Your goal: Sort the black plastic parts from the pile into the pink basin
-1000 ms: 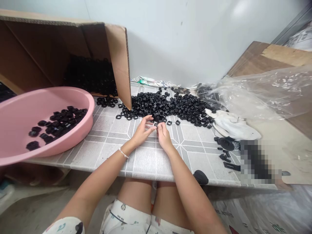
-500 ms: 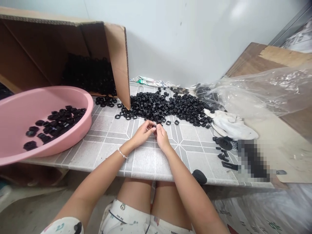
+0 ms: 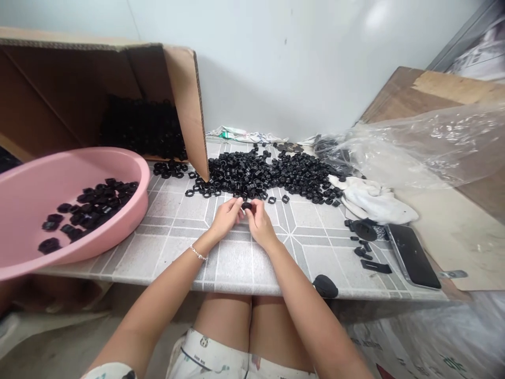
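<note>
Between the fingertips of both hands is a small black plastic nut [image 3: 246, 206], round and held just over the tabletop. My left hand [image 3: 225, 217] pinches its left side with thumb and fingers. On the other side my right hand [image 3: 260, 223] grips it with bent fingers, so part of the piece is hidden. Right behind the hands lies a heap of black rings and nuts [image 3: 244, 173], with a few loose ones at its front edge. To the left, a pink basin [image 3: 136, 205] contains more black nuts [image 3: 92, 205].
A cardboard box [image 3: 188, 100] on its side holds many black pieces. The tiled-pattern table [image 3: 165, 231] has a phone [image 3: 414, 255], small black parts [image 3: 362, 251], a white cloth [image 3: 374, 200] and clear plastic film [image 3: 430, 142] on the right. A black round object [image 3: 325, 286] sits at the front edge.
My hands have drawn slightly apart, and the black nut between them shows more plainly. The view has shifted a little; the heap looks unchanged.
</note>
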Demonstrator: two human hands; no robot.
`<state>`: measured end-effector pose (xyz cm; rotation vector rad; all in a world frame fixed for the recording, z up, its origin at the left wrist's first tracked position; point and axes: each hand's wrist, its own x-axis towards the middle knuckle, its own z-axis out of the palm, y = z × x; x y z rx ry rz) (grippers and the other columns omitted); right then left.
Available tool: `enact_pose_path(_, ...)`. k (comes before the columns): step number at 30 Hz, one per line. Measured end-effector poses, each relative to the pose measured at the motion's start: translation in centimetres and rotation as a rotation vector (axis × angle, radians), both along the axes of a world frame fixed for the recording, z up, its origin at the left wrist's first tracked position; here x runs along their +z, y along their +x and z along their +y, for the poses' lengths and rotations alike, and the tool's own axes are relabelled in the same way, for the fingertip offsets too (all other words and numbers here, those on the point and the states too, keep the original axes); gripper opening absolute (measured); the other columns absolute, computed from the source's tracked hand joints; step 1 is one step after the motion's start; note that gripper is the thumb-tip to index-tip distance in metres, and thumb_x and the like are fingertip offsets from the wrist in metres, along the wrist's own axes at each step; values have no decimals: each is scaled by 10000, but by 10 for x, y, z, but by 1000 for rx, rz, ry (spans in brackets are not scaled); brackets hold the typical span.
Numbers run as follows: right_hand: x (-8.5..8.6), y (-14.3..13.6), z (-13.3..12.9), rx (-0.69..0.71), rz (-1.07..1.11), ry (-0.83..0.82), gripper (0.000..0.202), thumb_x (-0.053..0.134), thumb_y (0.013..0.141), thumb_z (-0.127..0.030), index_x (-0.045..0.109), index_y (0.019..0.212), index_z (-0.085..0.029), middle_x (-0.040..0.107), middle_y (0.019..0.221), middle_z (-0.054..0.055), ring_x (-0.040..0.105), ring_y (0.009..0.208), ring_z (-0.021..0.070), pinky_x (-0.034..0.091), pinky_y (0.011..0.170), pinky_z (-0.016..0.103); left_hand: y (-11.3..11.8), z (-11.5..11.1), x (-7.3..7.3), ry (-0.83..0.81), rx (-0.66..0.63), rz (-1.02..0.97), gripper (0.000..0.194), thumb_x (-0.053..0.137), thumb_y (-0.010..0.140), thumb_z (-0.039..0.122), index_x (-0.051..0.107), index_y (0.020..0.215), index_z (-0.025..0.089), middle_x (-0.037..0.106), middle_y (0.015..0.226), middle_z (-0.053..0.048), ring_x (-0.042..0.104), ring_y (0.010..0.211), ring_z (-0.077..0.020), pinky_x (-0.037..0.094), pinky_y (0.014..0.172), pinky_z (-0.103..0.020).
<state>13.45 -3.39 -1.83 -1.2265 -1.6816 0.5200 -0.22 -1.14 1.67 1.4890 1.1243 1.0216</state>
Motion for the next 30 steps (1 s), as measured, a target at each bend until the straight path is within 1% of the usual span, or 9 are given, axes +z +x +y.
enact_pose_path(3, 0, -1, 1, 67, -4, -40, 255, 387, 933, -350, 420, 1143, -209, 599, 1009, 103, 590, 885, 225, 460, 792, 376, 0, 0, -1, 29, 3, 71, 407, 484, 852, 553, 524, 683, 186, 553, 535, 25, 509, 479, -120, 402, 553, -253)
enact_pose_path(7, 1, 0, 1, 43, -49, -23, 256, 379, 940, -352, 421, 1151, -213, 611, 1003, 104, 598, 885, 234, 458, 775, 370, 1, 0, -4, 25, -19, 23, 352, 524, 835, 520, 517, 714, 190, 553, 582, 27, 529, 545, -125, 422, 584, -249)
enact_pose_path(11, 1, 1, 1, -34, -218, 88, 249, 371, 946, -338, 442, 1134, -190, 612, 1019, 130, 579, 897, 260, 423, 783, 395, 3, 0, -2, -155, -94, -187, 350, 601, 764, 515, 483, 742, 186, 533, 657, 30, 540, 638, -124, 446, 611, -241)
enact_pose_path(14, 1, 0, 1, -86, -313, 162, 246, 335, 962, -331, 457, 1111, -179, 603, 995, 129, 553, 883, 257, 393, 792, 404, 3, -1, 3, -255, -84, -263, 318, 639, 735, 458, 482, 788, 186, 545, 713, 25, 551, 693, -119, 440, 638, -229)
enact_pose_path(17, 4, -3, 0, -111, -312, 207, 267, 291, 971, -342, 477, 1065, -176, 577, 954, 121, 516, 872, 253, 379, 779, 399, 1, -2, 7, -312, -60, -278, 293, 653, 726, 389, 504, 899, 204, 558, 756, 27, 546, 698, -106, 400, 619, -205)
enact_pose_path(19, 6, -3, -1, -122, -248, 232, 273, 278, 969, -356, 487, 1010, -185, 550, 923, 110, 490, 865, 247, 378, 772, 391, 0, -3, 8, -317, -116, -305, 308, 646, 735, 378, 506, 957, 216, 553, 785, 26, 532, 699, -99, 382, 618, -202)
enact_pose_path(23, 8, -1, -2, -97, -73, 210, 256, 260, 970, -358, 464, 911, -214, 497, 850, 66, 463, 828, 221, 388, 773, 371, -3, -3, 7, -151, -260, -297, 387, 676, 747, 380, 495, 1048, 218, 481, 775, 29, 483, 721, -101, 381, 678, -218)
enact_pose_path(26, 7, 2, -2, -30, 4, 163, 234, 273, 969, -360, 441, 878, -225, 472, 822, 39, 460, 806, 201, 394, 761, 355, -3, -2, 6, 11, -281, -240, 458, 707, 740, 375, 475, 1105, 223, 455, 822, 19, 466, 791, -118, 392, 753, -241)
enact_pose_path(30, 10, 2, -2, 4, 85, 142, 253, 284, 966, -387, 438, 843, -227, 475, 828, 29, 467, 812, 188, 399, 772, 343, -1, -3, 2, 128, -297, -194, 448, 664, 786, 411, 459, 1140, 229, 452, 873, -4, 461, 827, -141, 410, 773, -270)
